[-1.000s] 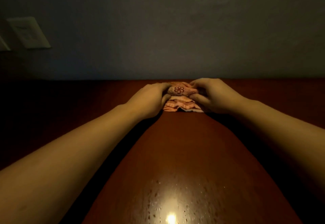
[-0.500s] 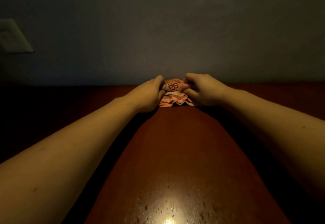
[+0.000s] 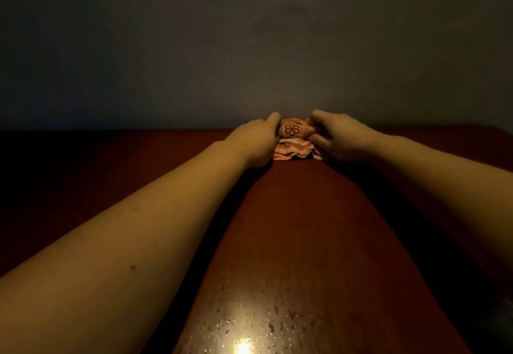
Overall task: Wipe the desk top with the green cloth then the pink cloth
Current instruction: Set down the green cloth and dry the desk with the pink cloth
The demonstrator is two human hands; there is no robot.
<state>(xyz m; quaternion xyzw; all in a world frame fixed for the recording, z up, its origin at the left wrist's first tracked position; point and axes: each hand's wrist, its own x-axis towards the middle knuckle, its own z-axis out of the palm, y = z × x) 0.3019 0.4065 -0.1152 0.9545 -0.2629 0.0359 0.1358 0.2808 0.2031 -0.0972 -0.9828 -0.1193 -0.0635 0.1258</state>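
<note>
The pink cloth (image 3: 294, 131) sits bunched on the desk top (image 3: 305, 228) at twelve o'clock from the person, at the far edge where the wood meets the grey wall (image 3: 249, 34). Its upper fold shows a dark flower outline. Below that, striped pink and white folds spread onto the wood toward six o'clock.

The left hand (image 3: 258, 142) is at the cloth's nine o'clock, its fingers curled against that side and one finger lying along the top edge. It seems to grip the bundle, though the dim light and the back of the hand hide the fingertips. The right hand (image 3: 341, 137) is at the cloth's three o'clock. Its thumb lies under the upper fold and its curled fingers lie over it, so it pinches the fabric between them. Both hands touch the cloth, and its flower-marked part shows in the gap between them.

Both bare forearms stretch from the near corners, at seven and four o'clock, toward the bundle. The strip of desk between them is reddish brown and glossy. A bright glare spot (image 3: 243, 347) lies at six o'clock, and the surface around it looks speckled. The desk outside the arms is in deep shadow.
</note>
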